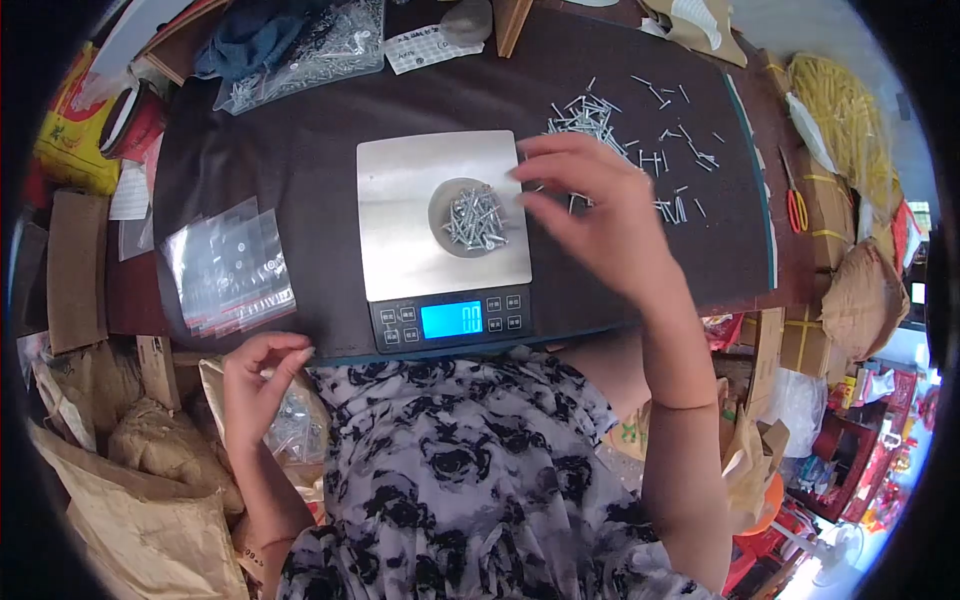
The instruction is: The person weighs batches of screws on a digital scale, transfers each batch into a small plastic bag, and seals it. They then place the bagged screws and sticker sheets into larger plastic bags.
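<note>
A digital kitchen scale [395,215] stands on the dark table; its blue-lit display [452,320] appears to read 0.0. On its steel plate is a small round dish [440,235] filled with silver screws [475,218]. My right hand [600,205] hovers at the plate's right edge, thumb and fingers apart, with nothing visible between them. Behind it spreads a loose pile of screws [590,118]. At the table's front edge, my left hand [262,385] has its fingers curled and thumb near the fingertips, and nothing shows in it. Clear zip bags [228,262] lie just beyond it.
A large plastic bag of hardware [325,60] lies at the back left beside a paper label [435,48]. Orange-handled scissors [796,208] rest on the right. Cardboard and brown paper bags [140,510] crowd the lower left.
</note>
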`<state>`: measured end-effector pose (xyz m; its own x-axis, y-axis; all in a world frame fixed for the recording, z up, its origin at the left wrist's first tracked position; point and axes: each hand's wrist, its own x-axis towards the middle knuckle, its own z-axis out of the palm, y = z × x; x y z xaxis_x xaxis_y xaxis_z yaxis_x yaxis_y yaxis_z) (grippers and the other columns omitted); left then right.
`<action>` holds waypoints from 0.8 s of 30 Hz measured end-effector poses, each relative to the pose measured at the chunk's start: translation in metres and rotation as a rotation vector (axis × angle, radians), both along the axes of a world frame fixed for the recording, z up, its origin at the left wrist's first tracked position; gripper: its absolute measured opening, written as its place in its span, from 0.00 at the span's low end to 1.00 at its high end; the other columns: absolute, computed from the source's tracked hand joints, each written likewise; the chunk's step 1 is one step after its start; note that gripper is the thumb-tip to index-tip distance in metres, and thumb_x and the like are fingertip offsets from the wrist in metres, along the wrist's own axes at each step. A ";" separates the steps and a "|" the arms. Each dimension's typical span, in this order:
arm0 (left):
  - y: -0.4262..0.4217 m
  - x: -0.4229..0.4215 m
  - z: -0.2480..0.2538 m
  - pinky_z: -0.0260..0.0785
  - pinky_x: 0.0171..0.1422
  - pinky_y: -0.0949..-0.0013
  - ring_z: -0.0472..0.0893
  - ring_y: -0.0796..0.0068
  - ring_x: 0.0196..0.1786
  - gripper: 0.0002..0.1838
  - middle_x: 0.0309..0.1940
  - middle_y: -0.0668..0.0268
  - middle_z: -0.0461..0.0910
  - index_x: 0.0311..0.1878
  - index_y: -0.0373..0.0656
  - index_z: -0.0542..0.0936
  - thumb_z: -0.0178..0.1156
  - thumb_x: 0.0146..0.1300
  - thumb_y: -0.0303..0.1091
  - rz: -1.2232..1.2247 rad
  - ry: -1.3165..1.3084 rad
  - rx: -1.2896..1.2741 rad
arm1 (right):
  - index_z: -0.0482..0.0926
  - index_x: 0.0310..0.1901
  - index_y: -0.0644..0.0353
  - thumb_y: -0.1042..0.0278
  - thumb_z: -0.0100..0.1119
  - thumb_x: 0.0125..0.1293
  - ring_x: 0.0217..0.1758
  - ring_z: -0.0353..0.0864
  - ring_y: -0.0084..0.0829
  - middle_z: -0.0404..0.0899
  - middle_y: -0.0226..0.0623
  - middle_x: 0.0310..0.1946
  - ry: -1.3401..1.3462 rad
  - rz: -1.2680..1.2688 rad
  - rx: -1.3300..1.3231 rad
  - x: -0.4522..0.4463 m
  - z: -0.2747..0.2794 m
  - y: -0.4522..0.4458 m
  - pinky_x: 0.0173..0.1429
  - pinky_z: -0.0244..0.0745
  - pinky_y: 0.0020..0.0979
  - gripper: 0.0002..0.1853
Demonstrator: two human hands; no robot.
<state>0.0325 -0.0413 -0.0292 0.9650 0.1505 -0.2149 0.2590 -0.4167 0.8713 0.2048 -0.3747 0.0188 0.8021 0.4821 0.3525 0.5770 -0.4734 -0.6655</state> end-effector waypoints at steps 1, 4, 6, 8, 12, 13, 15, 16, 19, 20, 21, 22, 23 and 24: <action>-0.001 0.003 0.000 0.72 0.43 0.75 0.81 0.78 0.37 0.07 0.36 0.63 0.84 0.39 0.34 0.83 0.65 0.58 0.23 0.006 -0.057 0.057 | 0.82 0.42 0.59 0.79 0.66 0.54 0.46 0.82 0.32 0.81 0.39 0.46 0.015 -0.051 0.012 0.001 -0.001 -0.011 0.45 0.79 0.32 0.12; 0.011 0.007 0.000 0.70 0.57 0.67 0.80 0.64 0.53 0.11 0.46 0.57 0.83 0.41 0.34 0.82 0.61 0.54 0.18 -0.092 -0.179 0.315 | 0.83 0.41 0.60 0.78 0.65 0.56 0.41 0.83 0.30 0.82 0.38 0.41 0.088 -0.192 -0.010 -0.004 -0.010 -0.040 0.40 0.79 0.29 0.10; 0.016 0.012 -0.002 0.67 0.64 0.63 0.77 0.58 0.61 0.14 0.51 0.55 0.81 0.43 0.34 0.82 0.58 0.53 0.16 -0.197 -0.290 0.494 | 0.83 0.40 0.60 0.78 0.65 0.56 0.38 0.83 0.29 0.82 0.37 0.38 0.136 -0.256 -0.045 -0.012 -0.020 -0.054 0.38 0.78 0.28 0.09; 0.010 0.017 0.000 0.62 0.69 0.60 0.70 0.55 0.67 0.17 0.56 0.54 0.78 0.47 0.35 0.81 0.54 0.53 0.15 -0.210 -0.261 0.584 | 0.83 0.39 0.61 0.78 0.65 0.57 0.36 0.83 0.29 0.82 0.37 0.36 0.174 -0.293 -0.077 -0.020 -0.032 -0.064 0.37 0.77 0.27 0.08; 0.003 0.019 -0.030 0.69 0.65 0.61 0.75 0.55 0.62 0.16 0.54 0.53 0.79 0.48 0.35 0.80 0.54 0.55 0.15 -0.145 -0.289 0.648 | 0.83 0.39 0.62 0.77 0.64 0.57 0.34 0.82 0.28 0.82 0.38 0.34 0.192 -0.362 -0.077 -0.031 -0.047 -0.072 0.36 0.76 0.26 0.07; 0.002 0.019 -0.035 0.70 0.63 0.61 0.76 0.56 0.61 0.16 0.53 0.52 0.79 0.48 0.35 0.80 0.54 0.56 0.15 -0.131 -0.302 0.638 | 0.83 0.39 0.62 0.76 0.64 0.57 0.34 0.82 0.29 0.82 0.38 0.34 0.179 -0.370 -0.076 -0.031 -0.051 -0.073 0.36 0.76 0.27 0.07; -0.005 0.022 -0.037 0.73 0.59 0.63 0.79 0.57 0.58 0.15 0.51 0.52 0.80 0.48 0.34 0.80 0.54 0.58 0.14 -0.113 -0.340 0.604 | 0.83 0.39 0.61 0.75 0.65 0.57 0.33 0.82 0.29 0.82 0.38 0.33 0.147 -0.380 -0.097 -0.029 -0.055 -0.074 0.37 0.76 0.28 0.07; -0.011 0.022 -0.036 0.74 0.57 0.64 0.80 0.57 0.56 0.15 0.50 0.52 0.81 0.47 0.34 0.80 0.54 0.58 0.14 -0.103 -0.357 0.588 | 0.83 0.39 0.61 0.75 0.65 0.57 0.32 0.81 0.30 0.82 0.38 0.33 0.130 -0.383 -0.117 -0.028 -0.057 -0.074 0.37 0.75 0.28 0.08; -0.021 0.021 -0.037 0.75 0.54 0.66 0.83 0.61 0.52 0.12 0.47 0.52 0.82 0.46 0.35 0.81 0.58 0.60 0.15 0.001 -0.396 0.498 | 0.83 0.39 0.60 0.74 0.65 0.56 0.31 0.80 0.31 0.81 0.38 0.33 0.119 -0.384 -0.156 -0.027 -0.059 -0.070 0.37 0.75 0.30 0.08; -0.022 0.020 -0.038 0.75 0.53 0.66 0.83 0.62 0.51 0.11 0.47 0.52 0.82 0.45 0.35 0.81 0.58 0.60 0.16 0.018 -0.416 0.482 | 0.83 0.39 0.59 0.73 0.65 0.56 0.30 0.80 0.31 0.81 0.38 0.32 0.121 -0.383 -0.166 -0.027 -0.058 -0.068 0.37 0.74 0.30 0.08; -0.022 0.020 -0.040 0.75 0.54 0.66 0.83 0.62 0.51 0.11 0.47 0.52 0.82 0.45 0.34 0.81 0.59 0.60 0.16 0.052 -0.377 0.442 | 0.83 0.39 0.59 0.73 0.65 0.56 0.30 0.80 0.31 0.81 0.38 0.32 0.126 -0.387 -0.172 -0.027 -0.059 -0.066 0.36 0.74 0.30 0.09; -0.023 0.019 -0.042 0.74 0.54 0.66 0.83 0.63 0.52 0.11 0.46 0.53 0.82 0.45 0.34 0.81 0.60 0.60 0.17 0.085 -0.339 0.402 | 0.83 0.40 0.59 0.73 0.66 0.56 0.29 0.79 0.31 0.81 0.37 0.32 0.130 -0.391 -0.178 -0.027 -0.059 -0.064 0.36 0.74 0.30 0.09; -0.022 0.019 -0.043 0.74 0.54 0.66 0.83 0.63 0.52 0.10 0.46 0.53 0.83 0.45 0.34 0.81 0.60 0.59 0.17 0.119 -0.301 0.363 | 0.83 0.40 0.59 0.73 0.66 0.56 0.29 0.79 0.31 0.81 0.37 0.32 0.133 -0.394 -0.184 -0.026 -0.060 -0.063 0.36 0.74 0.30 0.09; -0.020 0.019 -0.043 0.73 0.55 0.66 0.82 0.63 0.53 0.10 0.45 0.54 0.82 0.45 0.34 0.81 0.59 0.60 0.16 0.070 -0.326 0.391 | 0.83 0.40 0.58 0.73 0.66 0.56 0.29 0.79 0.31 0.81 0.37 0.32 0.133 -0.394 -0.175 -0.026 -0.061 -0.062 0.35 0.74 0.30 0.09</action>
<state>0.0512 -0.0615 -0.0718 0.9570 0.2264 0.1811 0.0386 -0.7187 0.6943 0.1789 -0.4364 -0.0421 0.9692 0.1741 0.1740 0.2450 -0.7520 -0.6119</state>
